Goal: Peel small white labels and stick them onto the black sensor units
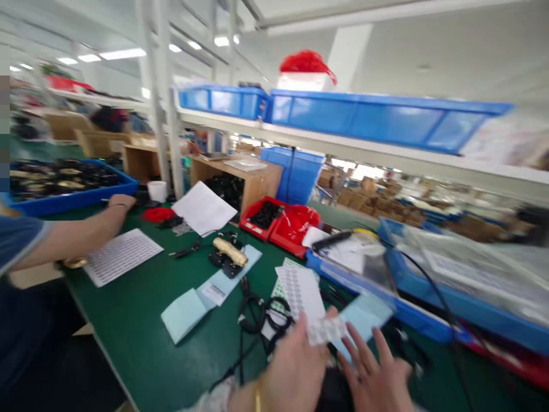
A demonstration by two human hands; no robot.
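Our left hand (300, 355) is closed at the thumb and fingers on a pale strip (326, 331); our right hand (377, 369) has its fingers spread, the tips close to the strip's right end, though blur keeps us from telling whether they touch it.

Below us spreads the green table (146, 332). On it, to the right, sits a long blue tray (355, 286), then a light-blue paper (369, 315) just beyond our right fingers, a printed sheet (300, 289) beyond the left, and a coil of black cable (252, 313) to the left of the sheet.

Smallest is the strip itself, between our hands above the table. We judge it very light, thin and bendy, likelier to crease or curl than to break, and perhaps tacky. Its edges seem the best hold: a soft pinch at each end should keep it flat and its middle untouched.
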